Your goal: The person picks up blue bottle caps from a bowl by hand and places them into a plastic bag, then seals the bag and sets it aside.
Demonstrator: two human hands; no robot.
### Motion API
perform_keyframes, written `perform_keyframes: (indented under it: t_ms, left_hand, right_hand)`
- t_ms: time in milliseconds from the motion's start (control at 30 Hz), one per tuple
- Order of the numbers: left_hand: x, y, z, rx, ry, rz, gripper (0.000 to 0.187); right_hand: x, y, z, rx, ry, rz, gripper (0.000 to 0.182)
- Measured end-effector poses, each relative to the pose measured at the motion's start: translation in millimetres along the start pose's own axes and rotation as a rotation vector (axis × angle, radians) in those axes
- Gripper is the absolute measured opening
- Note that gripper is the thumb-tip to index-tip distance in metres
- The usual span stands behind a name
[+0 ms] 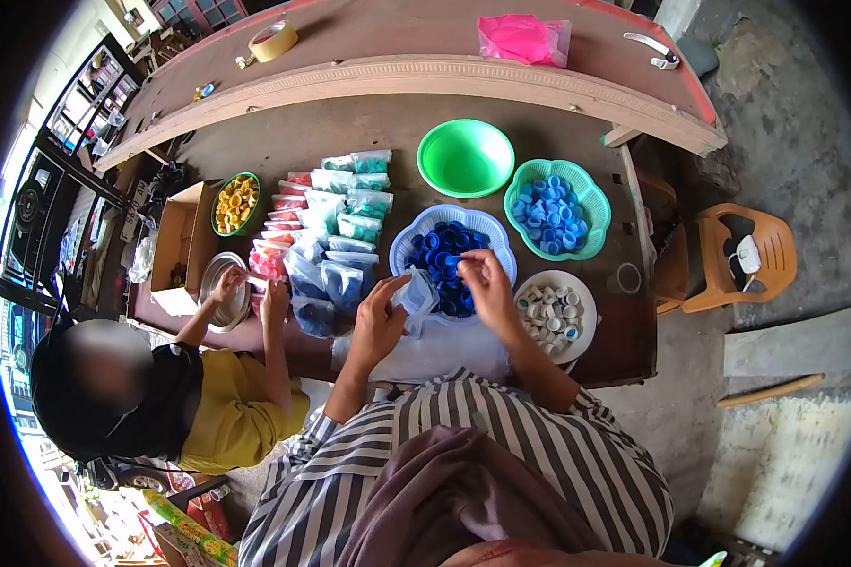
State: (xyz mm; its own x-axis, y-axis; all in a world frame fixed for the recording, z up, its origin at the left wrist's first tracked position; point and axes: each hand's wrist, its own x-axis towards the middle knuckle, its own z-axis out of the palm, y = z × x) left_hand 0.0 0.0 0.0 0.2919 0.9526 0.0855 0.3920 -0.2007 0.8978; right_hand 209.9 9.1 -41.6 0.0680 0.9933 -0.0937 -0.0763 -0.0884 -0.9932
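Observation:
My left hand (380, 321) holds a clear plastic bag (416, 300) by its edge, close to the front of a pale blue basket (506, 241). Dark blue caps (456, 236) fill that basket. Over its right side, my right hand (487, 283) pinches a blue cap (451, 266) beside the bag's opening. Flat clear plastic (425, 352) lies on the table under my wrists. White caps (550, 312) are in a white bowl to the right, and light blue caps (550, 215) are in a green basket behind it.
A green bowl (465, 159) stands at the back. Filled bags (336, 236) lie in rows left of the basket. A co-worker (246, 397) works at the left beside a metal bowl (225, 317), yellow caps (234, 203) and a cardboard box (182, 236). A raised shelf (397, 71) spans the back.

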Motion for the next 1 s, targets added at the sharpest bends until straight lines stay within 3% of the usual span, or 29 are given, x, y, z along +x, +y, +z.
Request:
perform_keyframes:
  t_ms: [33,100,133,233,333,367,400,433,500,633,700,767,833,867,1000]
  left_hand:
    - [2,1,2,-0.01,0.021,0.022,0.054]
    - [-11,4,-4,0.003,0.022,0.023,0.053]
    - [-11,5,-2,0.003,0.039,0.048,0.053]
    - [-9,4,-3,0.011,0.067,0.086,0.054]
    - [-9,3,-10,0.011,0.074,0.057,0.054]
    - [-9,3,-11,0.008,0.071,0.027,0.054]
    - [-9,2,-11,0.008,0.072,0.029,0.054]
    - [-8,2,-11,0.005,0.071,0.027,0.054]
    - [-6,2,-10,0.004,0.07,0.029,0.053]
    - [-2,7,-10,-0.008,0.047,-0.023,0.052]
    - [0,7,-10,-0.015,0.039,-0.037,0.051]
    - [4,7,-11,-0.017,0.047,-0.045,0.051]
    - [6,6,-10,-0.02,0.049,-0.056,0.051]
    - [8,5,-9,-0.02,0.047,-0.062,0.051]
    - [20,2,-5,-0.028,0.023,-0.058,0.052]
  right_hand:
    - [-10,-15,12,-0.088,0.024,-0.155,0.022]
    - [-28,-22,35,-0.416,0.011,-0.727,0.026]
    - [-30,-35,33,-0.714,-0.13,-0.777,0.028]
    - [-12,-20,31,-0.487,-0.152,-0.732,0.023]
    - [35,8,8,-0.29,0.063,-0.497,0.009]
    - [54,23,-5,-0.393,0.109,-0.453,0.007]
    - [74,50,-20,-0.722,0.192,-0.576,0.011]
    - [88,76,-33,-0.937,0.197,-0.567,0.012]
    - [101,89,-39,-1.195,0.121,-0.303,0.013]
    - [120,120,-33,-1.376,0.103,-0.289,0.015]
    - [124,124,-38,-1.345,0.105,-0.247,0.017]
    - [128,123,-47,-1.242,0.116,-0.339,0.016]
    - [121,90,-50,-0.328,-0.025,0.067,0.027]
    - [124,99,-55,0.05,-0.097,0.16,0.037]
    - [95,69,-54,0.415,-0.187,0.181,0.033]
